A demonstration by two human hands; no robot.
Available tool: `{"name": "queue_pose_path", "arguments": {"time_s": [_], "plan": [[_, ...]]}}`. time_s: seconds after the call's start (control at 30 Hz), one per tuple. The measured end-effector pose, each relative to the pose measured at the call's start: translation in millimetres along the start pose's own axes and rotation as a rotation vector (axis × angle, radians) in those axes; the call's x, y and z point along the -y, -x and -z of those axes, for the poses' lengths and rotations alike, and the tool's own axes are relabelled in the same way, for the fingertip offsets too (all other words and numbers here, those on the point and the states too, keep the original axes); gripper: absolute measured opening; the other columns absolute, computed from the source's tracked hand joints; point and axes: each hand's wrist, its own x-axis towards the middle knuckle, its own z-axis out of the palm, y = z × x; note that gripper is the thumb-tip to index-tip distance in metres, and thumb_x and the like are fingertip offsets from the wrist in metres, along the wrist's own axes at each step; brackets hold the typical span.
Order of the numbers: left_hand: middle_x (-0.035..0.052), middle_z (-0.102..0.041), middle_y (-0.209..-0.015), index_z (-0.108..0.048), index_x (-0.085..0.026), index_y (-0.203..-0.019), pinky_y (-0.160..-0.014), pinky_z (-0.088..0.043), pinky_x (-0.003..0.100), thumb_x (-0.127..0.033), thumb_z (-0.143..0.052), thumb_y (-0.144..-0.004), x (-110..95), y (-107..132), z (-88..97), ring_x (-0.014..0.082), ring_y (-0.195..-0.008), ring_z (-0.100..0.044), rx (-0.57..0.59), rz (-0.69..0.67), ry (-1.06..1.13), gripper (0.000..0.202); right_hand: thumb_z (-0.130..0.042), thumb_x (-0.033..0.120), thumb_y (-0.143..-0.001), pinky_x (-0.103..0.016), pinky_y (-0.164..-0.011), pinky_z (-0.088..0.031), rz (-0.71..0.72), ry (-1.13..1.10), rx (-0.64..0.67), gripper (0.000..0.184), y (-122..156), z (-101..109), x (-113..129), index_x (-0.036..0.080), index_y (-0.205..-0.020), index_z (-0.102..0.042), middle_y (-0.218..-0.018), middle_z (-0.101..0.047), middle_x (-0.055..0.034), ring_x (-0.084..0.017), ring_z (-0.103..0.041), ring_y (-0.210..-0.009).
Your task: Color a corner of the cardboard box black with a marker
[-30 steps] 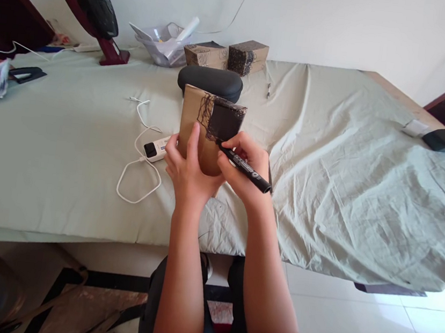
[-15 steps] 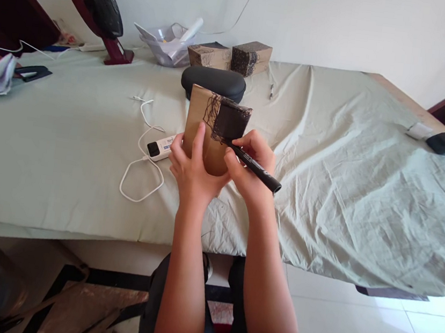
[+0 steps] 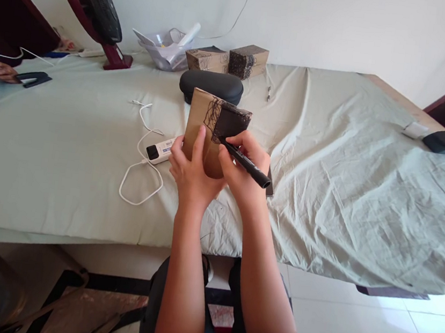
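Observation:
My left hand (image 3: pixel 194 169) grips a brown cardboard box (image 3: pixel 199 110) from the near side, its fingers spread along the box's face. The box is held tilted above the table, with a dark black patch and scribbled black lines on its upper right part. Between the fingers of my right hand (image 3: pixel 246 172) is a black marker (image 3: pixel 249 165), its tip at the lower left edge of the dark patch. Behind the box lies a black hard case (image 3: pixel 211 85). A white power strip (image 3: pixel 162 150) with a white cable (image 3: pixel 121 186) is left of my left hand.
Two scribbled cardboard boxes (image 3: pixel 248 61) stand at the back, beside a clear plastic basket (image 3: pixel 163 56). A dark red fan (image 3: pixel 116 59) is at the back left. Another person's hands (image 3: pixel 4 73) show at the left edge. A black object (image 3: pixel 441 141) lies far right on the cloth (image 3: pixel 346 176).
My right hand and the marker have shifted slightly left along the box. At the left edge, the other person's hands and the white material have moved. The box stays nearly in place.

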Motion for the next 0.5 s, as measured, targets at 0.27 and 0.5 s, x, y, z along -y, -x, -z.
{"name": "queue_pose_path", "arguments": {"time_s": [0.27,0.5], "plan": [[0.018,-0.035,-0.164,-0.046,-0.033,-0.166,-0.126,-0.039,0.067,-0.038,-0.091,-0.069,-3.1,-0.5,0.9,0.0456,-0.152,-0.043,0.03,-0.056,0.0,0.108,-0.071,0.035,-0.096,-0.033,-0.069,-0.052,-0.008,0.055,-0.283,0.013,-3.3,0.3,-2.1,0.024,-0.097,-0.064,-0.082,-0.064,0.0019,-0.014,-0.057,-0.067],[0.0151,-0.035,-0.164,-0.046,-0.035,-0.164,-0.13,-0.032,0.066,-0.033,-0.096,-0.062,9.3,-1.0,-4.7,0.0458,-0.154,-0.039,0.008,-0.173,0.081,0.113,-0.068,0.042,-0.102,-0.028,-0.066,-0.05,0.03,0.102,-0.434,0.019,-0.1,-1.6,-5.9,0.023,-0.102,-0.065,-0.088,-0.06,0.0019,-0.011,-0.059,-0.071]]}}
